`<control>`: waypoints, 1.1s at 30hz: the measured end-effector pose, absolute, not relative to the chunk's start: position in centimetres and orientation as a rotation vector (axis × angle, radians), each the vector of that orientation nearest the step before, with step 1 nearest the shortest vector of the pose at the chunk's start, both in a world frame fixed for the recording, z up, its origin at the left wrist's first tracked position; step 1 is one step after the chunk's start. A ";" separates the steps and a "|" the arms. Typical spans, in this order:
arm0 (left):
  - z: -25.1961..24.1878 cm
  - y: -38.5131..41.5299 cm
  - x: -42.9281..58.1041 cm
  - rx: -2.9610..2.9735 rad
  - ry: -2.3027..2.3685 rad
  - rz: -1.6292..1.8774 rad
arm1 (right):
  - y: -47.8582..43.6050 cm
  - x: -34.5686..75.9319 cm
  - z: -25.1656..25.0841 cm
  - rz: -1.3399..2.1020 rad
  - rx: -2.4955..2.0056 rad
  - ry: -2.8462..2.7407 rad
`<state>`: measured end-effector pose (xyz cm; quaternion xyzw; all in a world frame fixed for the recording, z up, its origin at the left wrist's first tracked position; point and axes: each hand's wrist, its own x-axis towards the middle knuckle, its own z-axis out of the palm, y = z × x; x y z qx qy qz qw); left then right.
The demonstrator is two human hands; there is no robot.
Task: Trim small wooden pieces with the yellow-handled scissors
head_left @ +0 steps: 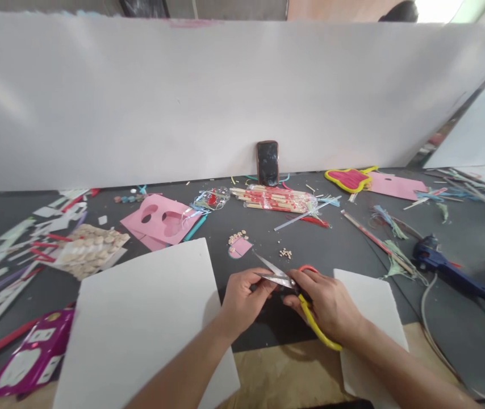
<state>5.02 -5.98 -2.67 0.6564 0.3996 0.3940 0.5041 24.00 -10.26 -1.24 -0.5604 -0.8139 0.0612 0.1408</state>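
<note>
My right hand (325, 298) is closed round the handles of a pair of scissors (313, 321), one handle yellow and the other red. The scissors' blades are parted and point left. At the blades, the fingertips of my left hand (242, 295) are pinched together; whatever they hold is too small or hidden to make out. Just beyond the blades lies a small pink heart-shaped piece (240, 247) with pale beads along its upper edge. A little pile of pale beads (285, 253) sits to its right.
White boards (153, 324) lie left and right of my hands. A phone (267, 163) leans on the white panel behind wrapped sticks (274, 199). Pink cut sheets (163, 218) and a bag of round pieces (93, 247) are at left, a blue glue gun (447, 267) with its cord at right.
</note>
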 end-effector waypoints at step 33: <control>-2.5 -6.0 4.9 1.515 0.911 0.918 | -10.2 24.1 -1.0 0.198 -1.583 -2.386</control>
